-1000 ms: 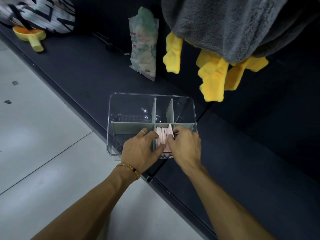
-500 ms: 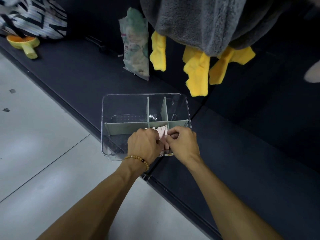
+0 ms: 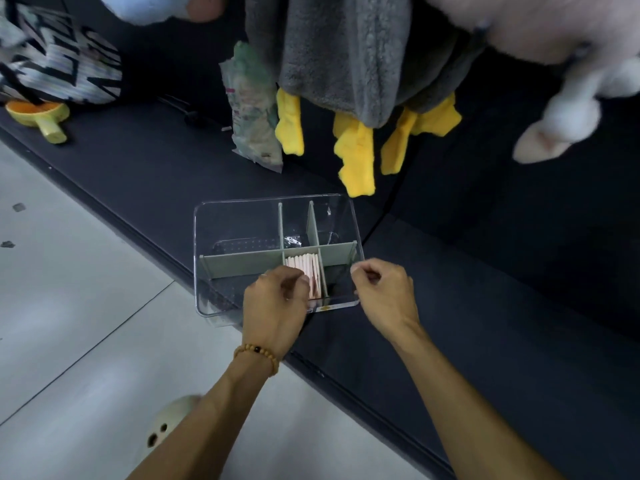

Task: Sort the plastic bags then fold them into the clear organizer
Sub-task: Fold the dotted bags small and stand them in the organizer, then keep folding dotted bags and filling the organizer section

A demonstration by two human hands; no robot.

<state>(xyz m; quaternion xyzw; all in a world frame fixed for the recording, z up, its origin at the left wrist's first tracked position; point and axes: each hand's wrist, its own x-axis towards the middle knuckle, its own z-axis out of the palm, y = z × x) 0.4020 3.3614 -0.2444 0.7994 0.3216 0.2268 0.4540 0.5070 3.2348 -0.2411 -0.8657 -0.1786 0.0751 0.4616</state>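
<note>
The clear organizer [image 3: 239,201] with grey-green dividers sits at the edge of a dark platform [image 3: 131,174]. Several folded pink plastic bags [image 3: 306,263] stand upright in its near middle compartment; the other compartments look empty. My left hand [image 3: 277,306], with a bead bracelet on the wrist, has curled fingers and its thumb against the near left of the pink stack, hiding part of it. My right hand [image 3: 384,292] is beside the organizer's near right corner, fingers curled, holding nothing that I can see.
A green-and-white packet [image 3: 252,109] leans at the back of the platform. A grey plush with yellow feet [image 3: 353,161] and a pale plush [image 3: 554,116] hang above. A yellow scoop [image 3: 38,119] and a striped bag [image 3: 59,64] lie far left. Grey floor [image 3: 69,306] is below.
My right hand has come off the pink stack and moved right to the organizer's corner. My left hand stays at the stack. The view has tilted up slightly.
</note>
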